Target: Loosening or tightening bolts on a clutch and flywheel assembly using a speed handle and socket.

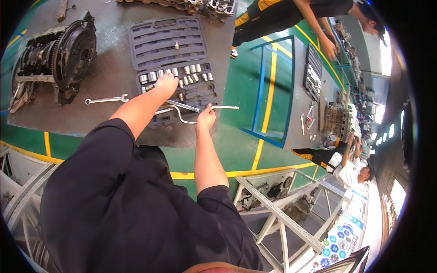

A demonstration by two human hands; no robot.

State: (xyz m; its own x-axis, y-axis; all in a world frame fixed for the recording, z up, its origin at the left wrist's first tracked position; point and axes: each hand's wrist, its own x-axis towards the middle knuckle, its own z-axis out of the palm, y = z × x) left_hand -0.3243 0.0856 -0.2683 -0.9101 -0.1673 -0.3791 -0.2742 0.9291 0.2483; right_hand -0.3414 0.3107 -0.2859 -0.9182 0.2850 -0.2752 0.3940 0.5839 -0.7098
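Observation:
My left hand (166, 83) has its fingers curled down on the row of chrome sockets (193, 68) in the open grey socket case (168, 38); what it pinches, if anything, is hidden. My right hand (205, 119) grips a bent chrome speed handle (226, 107) over the case's lower right edge. A long straight chrome tool (183, 105) lies across the lower part of the case, reaching to my right hand. A combination wrench (106, 99) rests on the grey metal bench (59, 118) at the left.
A large engine assembly (57, 59) is at left, engine parts (214, 7) behind. Right of the bench, a second table (296, 123) holds tools and an engine block (337, 118). Two co-workers (291, 13) (348, 168) stand there. Pale metal stands (282, 214) are below.

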